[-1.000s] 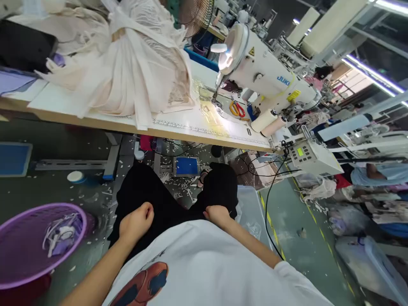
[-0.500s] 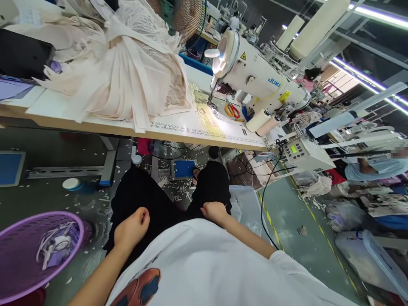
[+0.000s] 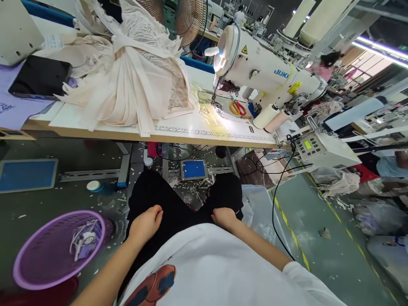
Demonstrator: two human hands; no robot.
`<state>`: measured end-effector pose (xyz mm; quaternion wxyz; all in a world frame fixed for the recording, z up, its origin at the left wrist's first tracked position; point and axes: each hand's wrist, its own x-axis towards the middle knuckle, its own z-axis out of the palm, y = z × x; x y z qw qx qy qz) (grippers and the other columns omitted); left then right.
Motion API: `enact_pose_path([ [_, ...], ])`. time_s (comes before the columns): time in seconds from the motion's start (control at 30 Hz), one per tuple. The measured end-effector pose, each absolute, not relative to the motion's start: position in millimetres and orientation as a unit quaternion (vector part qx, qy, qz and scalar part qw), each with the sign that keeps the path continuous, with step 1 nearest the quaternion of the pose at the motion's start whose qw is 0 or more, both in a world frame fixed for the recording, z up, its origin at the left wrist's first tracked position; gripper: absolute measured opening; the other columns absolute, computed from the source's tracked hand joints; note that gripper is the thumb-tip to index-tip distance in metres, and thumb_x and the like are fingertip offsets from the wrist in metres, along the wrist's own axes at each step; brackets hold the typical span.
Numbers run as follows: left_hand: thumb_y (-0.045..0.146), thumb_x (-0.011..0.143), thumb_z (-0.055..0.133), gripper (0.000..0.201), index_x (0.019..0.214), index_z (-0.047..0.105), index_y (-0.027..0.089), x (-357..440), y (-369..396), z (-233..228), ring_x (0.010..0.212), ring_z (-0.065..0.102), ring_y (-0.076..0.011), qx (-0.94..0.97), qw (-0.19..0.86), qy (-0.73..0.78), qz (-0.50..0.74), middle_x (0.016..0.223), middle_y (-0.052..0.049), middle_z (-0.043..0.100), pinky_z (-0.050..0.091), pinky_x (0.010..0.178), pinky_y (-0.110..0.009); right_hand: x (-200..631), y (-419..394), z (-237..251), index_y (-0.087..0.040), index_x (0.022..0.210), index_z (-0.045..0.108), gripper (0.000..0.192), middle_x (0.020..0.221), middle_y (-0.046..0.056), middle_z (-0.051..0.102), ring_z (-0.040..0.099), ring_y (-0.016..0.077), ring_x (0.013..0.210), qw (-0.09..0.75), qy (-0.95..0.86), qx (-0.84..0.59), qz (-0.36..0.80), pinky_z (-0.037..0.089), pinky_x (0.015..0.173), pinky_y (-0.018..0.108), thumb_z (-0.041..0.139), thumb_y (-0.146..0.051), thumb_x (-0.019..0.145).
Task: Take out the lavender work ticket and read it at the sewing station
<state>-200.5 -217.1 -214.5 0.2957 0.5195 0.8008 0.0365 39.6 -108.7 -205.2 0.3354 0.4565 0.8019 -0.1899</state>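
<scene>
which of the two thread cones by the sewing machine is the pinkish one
The right-hand cone, nearer the control box. The cone beside it, closer to the scissors, is cream white.

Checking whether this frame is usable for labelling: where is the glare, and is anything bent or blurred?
Head view: lamp glare washes out the table under the sewing machine; wide-lens distortion tilts and bows the table edge; both hands, left hand and right hand, are sharp on the black trousers; the far background is soft.
</scene>
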Motion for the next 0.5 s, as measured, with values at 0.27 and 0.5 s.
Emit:
enact_pose_path([
  [0.27,0.024,0.075,0.039,0.033,0.097,0.053,0.003,-238.2,-230.3,-224.2,0.096,0.054,-0.0237,0.423,0.270,0.864,0.042,0.101,-0.019,0.057,0.040,0.085,-0.028,-9.6,-89.1,-227.7,-0.018,0.121,0.040,0.051,0.115,0.009,0.051,0.047,0.0189,0.106,0.235,0.874,0.274,-0.324,0.038,0.086,0.027,0.049,-0.041,0.077],
  [0.5,0.022,0.080,0.028,0.019,0.080,0.047,0.017,-229.7,-237.8,-215.8,0.093,0.055,-0.0201,0.357,0.202,0.911,0.037,0.096,-0.012,0.059,0.044,0.077,-0.028,-57.4,-89.0,-253.4,-0.019,0.089,0.055,0.014,0.112,0.003,0.051,0.047,0.0153,0.102,0.160,0.884,0.187,-0.396,0.036,0.082,0.024,0.047,-0.026,0.080],
])
